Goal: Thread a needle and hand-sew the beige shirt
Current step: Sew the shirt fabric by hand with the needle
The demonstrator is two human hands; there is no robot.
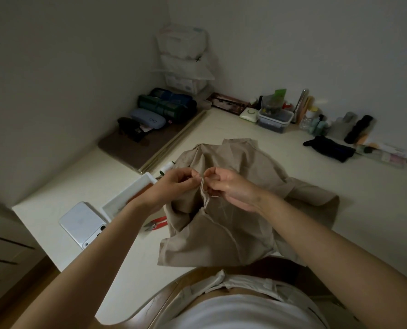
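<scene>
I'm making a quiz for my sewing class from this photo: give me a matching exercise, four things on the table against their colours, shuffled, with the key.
Things:
1 shirt
2 thread snips
3 glasses case
4 phone

Colours:
A pale blue
B silvery white
C beige
D red

Pairs: 1-C, 2-D, 3-A, 4-B.

No words or numbers are legible. The blue case (147, 119) carries a small spectacles symbol on its lid. The print on the white packs (183, 43) in the corner is too blurred to read.
</scene>
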